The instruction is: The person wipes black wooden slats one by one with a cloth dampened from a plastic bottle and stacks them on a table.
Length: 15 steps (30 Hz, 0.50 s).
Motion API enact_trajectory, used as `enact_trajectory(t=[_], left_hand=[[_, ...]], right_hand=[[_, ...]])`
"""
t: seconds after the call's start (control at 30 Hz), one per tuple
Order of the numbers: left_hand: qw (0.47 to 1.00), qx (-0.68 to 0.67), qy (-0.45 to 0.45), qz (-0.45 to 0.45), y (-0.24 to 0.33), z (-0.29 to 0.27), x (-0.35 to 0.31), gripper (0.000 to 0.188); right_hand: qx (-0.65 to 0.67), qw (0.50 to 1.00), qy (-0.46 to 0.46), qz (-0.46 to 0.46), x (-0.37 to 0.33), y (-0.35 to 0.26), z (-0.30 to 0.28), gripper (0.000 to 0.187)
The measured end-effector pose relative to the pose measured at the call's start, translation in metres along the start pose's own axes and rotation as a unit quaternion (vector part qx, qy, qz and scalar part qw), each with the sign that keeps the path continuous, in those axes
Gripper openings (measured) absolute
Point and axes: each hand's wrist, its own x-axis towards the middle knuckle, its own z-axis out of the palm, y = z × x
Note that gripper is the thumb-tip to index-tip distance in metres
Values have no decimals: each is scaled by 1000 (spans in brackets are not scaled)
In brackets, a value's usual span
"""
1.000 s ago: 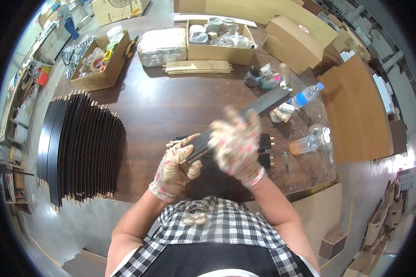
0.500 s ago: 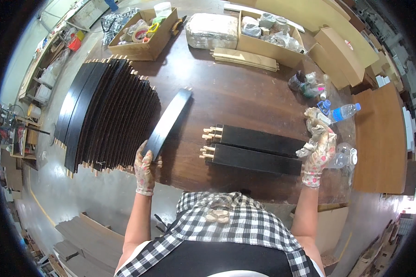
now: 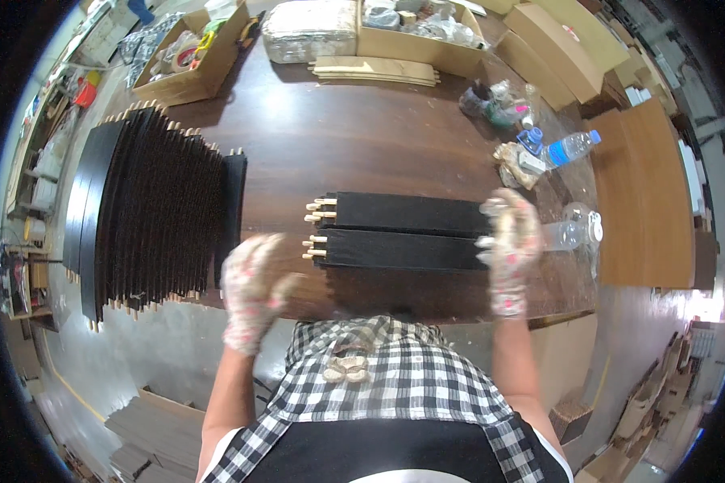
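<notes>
My left hand (image 3: 254, 290), in a patterned glove and blurred, is over the table's near edge with thumb and fingers apart, empty. Just beyond it on the left stands a tight row of black wooden slats (image 3: 153, 209) with pale dowels at their ends. A single slat (image 3: 232, 213) lies at the right side of this row. In front of me are two black slat stacks (image 3: 411, 211), lying crosswise, dowels pointing left. My gloved right hand (image 3: 514, 245) is at their right ends, fingers bent toward them; blur hides whether it grips anything.
The brown table (image 3: 362, 145) holds an open carton of tapes (image 3: 189, 80), a wrapped bale (image 3: 310, 32), thin wooden strips (image 3: 374, 70) and another filled carton (image 3: 419, 48). At right are a crumpled cloth (image 3: 514, 165), a water bottle (image 3: 572, 149) and a clear jar (image 3: 568, 233).
The slat that my left hand held is now let go against the row at left. My left hand has drawn back. The view has shifted, and my right hand stays by the stacks' right ends.
</notes>
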Motion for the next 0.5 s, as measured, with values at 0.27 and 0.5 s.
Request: enact_trajectory(t=[0.27,0.5], left_hand=[[980,40,-118,152,58,77,66,120],[981,18,-114,158,67,71,72,115]], right_hand=[[-461,815,-222,-272,-42,28,76,48],[-198,968,26,152,23,52,-55,33]])
